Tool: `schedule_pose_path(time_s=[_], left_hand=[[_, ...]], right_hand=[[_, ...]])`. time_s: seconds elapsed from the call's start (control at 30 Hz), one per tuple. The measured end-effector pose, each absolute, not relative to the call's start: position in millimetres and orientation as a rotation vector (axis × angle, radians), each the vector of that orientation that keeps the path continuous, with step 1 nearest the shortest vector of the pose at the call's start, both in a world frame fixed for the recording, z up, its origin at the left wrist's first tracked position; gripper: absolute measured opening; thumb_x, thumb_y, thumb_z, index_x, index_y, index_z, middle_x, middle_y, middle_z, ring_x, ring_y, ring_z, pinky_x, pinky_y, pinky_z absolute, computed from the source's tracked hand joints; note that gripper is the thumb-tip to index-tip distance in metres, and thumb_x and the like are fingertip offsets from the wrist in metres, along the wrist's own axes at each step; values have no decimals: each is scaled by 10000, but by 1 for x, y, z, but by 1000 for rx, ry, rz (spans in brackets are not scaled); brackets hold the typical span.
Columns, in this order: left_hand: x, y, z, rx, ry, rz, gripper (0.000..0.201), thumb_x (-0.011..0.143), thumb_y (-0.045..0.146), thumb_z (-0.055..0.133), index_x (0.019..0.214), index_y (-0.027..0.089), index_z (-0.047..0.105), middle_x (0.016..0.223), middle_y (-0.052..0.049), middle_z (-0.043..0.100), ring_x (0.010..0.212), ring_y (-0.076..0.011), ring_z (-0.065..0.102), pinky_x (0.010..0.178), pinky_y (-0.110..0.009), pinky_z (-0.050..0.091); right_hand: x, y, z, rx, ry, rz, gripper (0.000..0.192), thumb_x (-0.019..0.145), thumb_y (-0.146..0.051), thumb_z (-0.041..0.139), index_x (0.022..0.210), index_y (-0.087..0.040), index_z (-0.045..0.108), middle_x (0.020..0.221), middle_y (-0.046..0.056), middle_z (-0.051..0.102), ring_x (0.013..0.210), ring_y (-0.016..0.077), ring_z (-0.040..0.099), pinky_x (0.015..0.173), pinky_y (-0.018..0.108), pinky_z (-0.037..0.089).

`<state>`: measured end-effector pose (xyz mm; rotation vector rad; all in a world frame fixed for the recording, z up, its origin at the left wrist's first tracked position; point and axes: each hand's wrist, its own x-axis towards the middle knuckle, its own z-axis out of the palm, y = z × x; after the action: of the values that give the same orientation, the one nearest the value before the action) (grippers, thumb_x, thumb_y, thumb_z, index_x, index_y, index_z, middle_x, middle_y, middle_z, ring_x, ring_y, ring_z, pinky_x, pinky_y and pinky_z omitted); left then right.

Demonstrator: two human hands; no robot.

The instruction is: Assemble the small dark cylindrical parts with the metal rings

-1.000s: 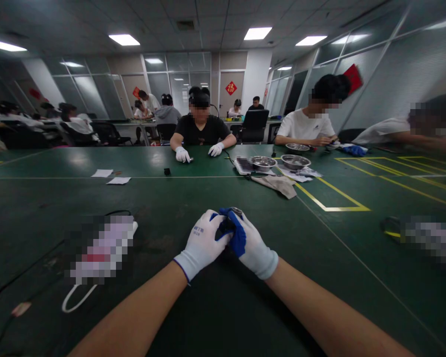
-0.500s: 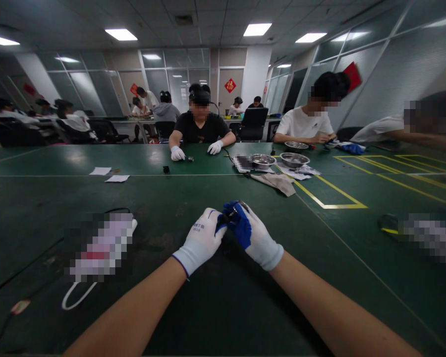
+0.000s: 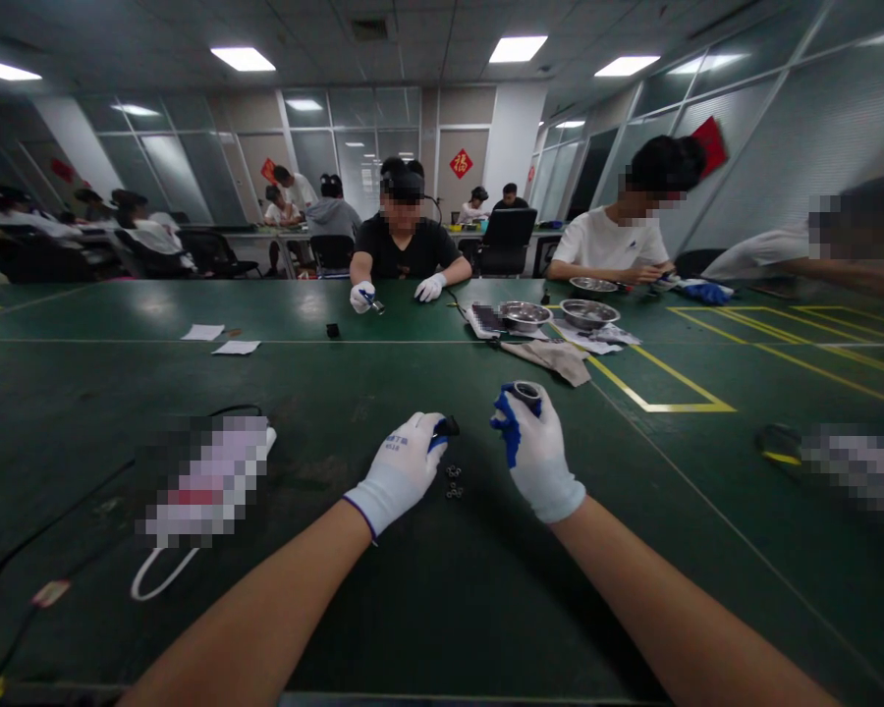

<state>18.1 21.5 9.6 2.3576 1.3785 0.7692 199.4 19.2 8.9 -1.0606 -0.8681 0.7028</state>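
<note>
Holding ring (image 3: pixel 525 394), right hand (image 3: pixel 536 454)

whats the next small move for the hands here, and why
Probably lower the left hand to pick up one of the small dark parts on the green table. They lie loose just beside its fingertips, which pinch a small black piece, while the right hand holds a short ring-like part raised and apart.

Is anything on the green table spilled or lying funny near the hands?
Nothing is spilled. A few tiny dark parts lie loose on the green table between the hands. The left hand pinches a small black piece; the right hand holds a small round ring-like part. A grey cloth lies crumpled farther back.
</note>
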Motion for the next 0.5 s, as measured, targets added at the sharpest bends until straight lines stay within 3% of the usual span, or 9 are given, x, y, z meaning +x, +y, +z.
schedule_pose_path(time_s=[0.2,0.5], left_hand=[[16,19,17,2404,1321,770,367,923,156,594,1285,183,645,1276,-137,710,1169,-307,689,1061,-463,530],[12,23,13,2300,1147,880,341,906,195,640,1244,202,683,1272,-111,733,1205,-286,679,1116,-452,492]], right_hand=[[190,4,21,-1264,-1425,580,311,786,-444,717,1008,-226,706,872,48,746,808,248,686,776,406,552],[197,12,18,-1259,-1570,923,387,806,-591,695,868,-209,706,804,30,731,777,214,660,733,354,516]])
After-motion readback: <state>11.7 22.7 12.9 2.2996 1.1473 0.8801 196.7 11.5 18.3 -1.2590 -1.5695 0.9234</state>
